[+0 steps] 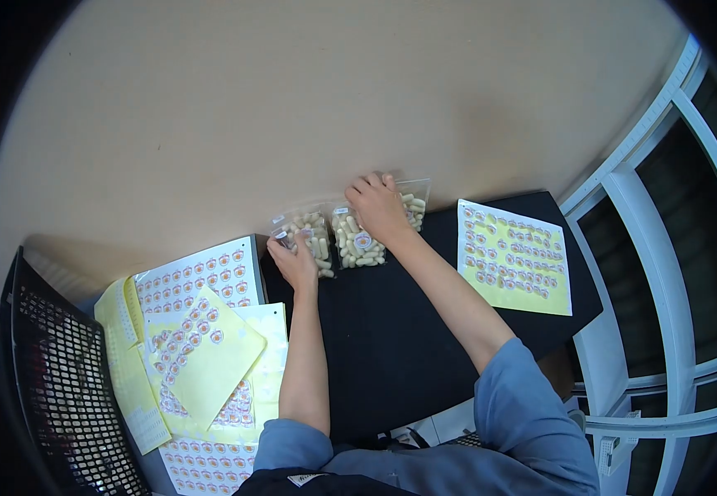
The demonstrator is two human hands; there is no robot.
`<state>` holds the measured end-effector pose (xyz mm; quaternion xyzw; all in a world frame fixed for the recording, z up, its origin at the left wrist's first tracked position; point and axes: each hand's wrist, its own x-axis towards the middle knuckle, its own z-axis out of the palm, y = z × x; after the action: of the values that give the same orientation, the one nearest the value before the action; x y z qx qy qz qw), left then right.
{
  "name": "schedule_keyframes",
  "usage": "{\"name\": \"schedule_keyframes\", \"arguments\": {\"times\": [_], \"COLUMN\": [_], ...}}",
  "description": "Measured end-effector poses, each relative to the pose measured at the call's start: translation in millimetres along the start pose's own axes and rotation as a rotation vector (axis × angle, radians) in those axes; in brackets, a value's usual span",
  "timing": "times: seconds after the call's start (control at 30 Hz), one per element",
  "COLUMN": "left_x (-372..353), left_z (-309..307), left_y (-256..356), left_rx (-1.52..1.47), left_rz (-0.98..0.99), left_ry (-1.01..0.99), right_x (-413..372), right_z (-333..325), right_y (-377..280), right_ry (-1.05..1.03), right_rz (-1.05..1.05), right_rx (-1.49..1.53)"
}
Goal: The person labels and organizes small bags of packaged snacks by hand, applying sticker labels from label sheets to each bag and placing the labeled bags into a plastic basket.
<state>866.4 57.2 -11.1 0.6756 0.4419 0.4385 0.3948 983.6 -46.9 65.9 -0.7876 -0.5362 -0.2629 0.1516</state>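
Note:
Clear bags filled with pale capsules stand side by side against the wall at the back of the black table. My left hand (294,263) is on the left bag (319,245), its fingers curled round that bag's left edge. The middle bag (360,240) bears a round sticker on its front. Over the top of the bags lies my right hand (376,203), fingers bent, between the middle bag and the right bag (414,208). What its fingertips grip is hidden.
A yellow sticker sheet (511,258) lies on the right of the black table (400,343). Several sticker sheets (238,326) overlap at the left, beside a black perforated basket (65,388). The beige wall (292,99) rises behind the table. White window bars (652,248) stand at the right.

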Motion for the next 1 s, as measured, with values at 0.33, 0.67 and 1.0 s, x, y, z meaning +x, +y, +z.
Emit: {"name": "schedule_keyframes", "arguments": {"times": [0.33, 0.67, 1.0], "left_x": [-45.1, -325.6, -583.0], "left_z": [-34.7, -64.1, -178.6], "left_y": [90.3, 149.9, 26.7], "left_rx": [-0.653, -0.981, -0.597], "left_rz": [0.287, 0.26, 0.256], "left_ry": [0.304, -0.588, -1.796], "right_x": [-43.8, -367.7, -637.8], "right_z": [-79.8, -276.6, -337.8], "right_y": [-34.6, -96.6, -267.5], "right_ry": [0.244, 0.655, 0.173], "right_rz": [0.135, 0.932, 1.488], "right_rx": [0.351, -0.024, -0.409]}}
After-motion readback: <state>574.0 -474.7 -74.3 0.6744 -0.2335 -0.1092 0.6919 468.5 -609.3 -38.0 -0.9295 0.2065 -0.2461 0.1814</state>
